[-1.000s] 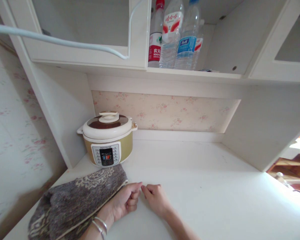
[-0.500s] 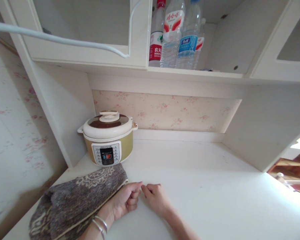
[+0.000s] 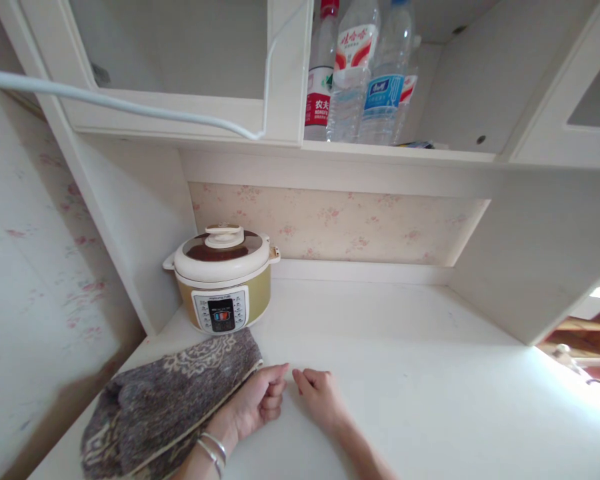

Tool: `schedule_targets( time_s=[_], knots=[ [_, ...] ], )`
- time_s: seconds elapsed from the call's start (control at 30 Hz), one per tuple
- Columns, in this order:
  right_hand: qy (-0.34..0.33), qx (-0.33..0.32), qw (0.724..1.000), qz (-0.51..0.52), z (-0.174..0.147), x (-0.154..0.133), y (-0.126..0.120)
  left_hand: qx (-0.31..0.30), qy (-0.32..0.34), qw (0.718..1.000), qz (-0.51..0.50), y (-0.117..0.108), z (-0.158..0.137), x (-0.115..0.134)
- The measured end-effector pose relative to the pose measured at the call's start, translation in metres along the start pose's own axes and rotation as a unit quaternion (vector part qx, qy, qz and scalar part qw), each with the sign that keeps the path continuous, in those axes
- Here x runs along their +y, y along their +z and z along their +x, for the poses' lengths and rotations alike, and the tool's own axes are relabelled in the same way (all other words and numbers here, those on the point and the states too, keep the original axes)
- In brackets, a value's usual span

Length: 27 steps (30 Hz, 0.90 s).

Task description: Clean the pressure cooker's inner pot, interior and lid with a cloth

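Observation:
My left hand [image 3: 263, 397], with two silver bangles at the wrist, is curled closed beside the right edge of a folded grey-brown patterned cloth [image 3: 175, 393]. Its forearm lies over the cloth's front edge. Opposite it, my right hand [image 3: 323, 399] is closed in a loose fist above the white countertop [image 3: 420, 400]. The thumb sides of both hands face each other across a small gap. I see no object in either hand, though the insides of the fists are partly hidden.
Behind the cloth stands a green and white electric cooker [image 3: 225, 280] with its lid on. Overhead, several plastic bottles [image 3: 353, 73] stand in a cabinet compartment. A white cable [image 3: 130, 103] crosses the upper left. A side panel [image 3: 540, 247] bounds the counter's right.
My hands have drawn slightly apart, their thumb sides having been nearly touching. The whole view has shifted a little, so things sit slightly further right. Cloth and cooker stay in place.

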State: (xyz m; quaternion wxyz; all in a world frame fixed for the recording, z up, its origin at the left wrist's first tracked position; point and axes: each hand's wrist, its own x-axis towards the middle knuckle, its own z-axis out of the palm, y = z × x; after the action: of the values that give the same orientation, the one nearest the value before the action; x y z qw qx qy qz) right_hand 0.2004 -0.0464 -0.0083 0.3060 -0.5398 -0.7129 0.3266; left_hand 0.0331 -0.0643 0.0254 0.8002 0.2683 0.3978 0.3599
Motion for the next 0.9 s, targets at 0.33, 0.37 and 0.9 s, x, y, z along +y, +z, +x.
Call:
schedule_targets(
  time_s=[0.33, 0.37, 0.9],
  knots=[
    [0.032, -0.006, 0.999, 0.030, 0.001, -0.006, -0.001, 0.014, -0.022, 0.997, -0.073, -0.006, 0.007, 0.000],
    [0.041, -0.007, 0.998, 0.037, 0.001, -0.007, -0.001, 0.013, -0.027, 0.997, -0.077, -0.007, 0.008, 0.000],
    [0.124, -0.084, 0.937, 0.316, 0.135, -0.101, -0.062, 0.008, -0.087, 0.992, -0.090, -0.021, 0.027, -0.001]
  ],
)
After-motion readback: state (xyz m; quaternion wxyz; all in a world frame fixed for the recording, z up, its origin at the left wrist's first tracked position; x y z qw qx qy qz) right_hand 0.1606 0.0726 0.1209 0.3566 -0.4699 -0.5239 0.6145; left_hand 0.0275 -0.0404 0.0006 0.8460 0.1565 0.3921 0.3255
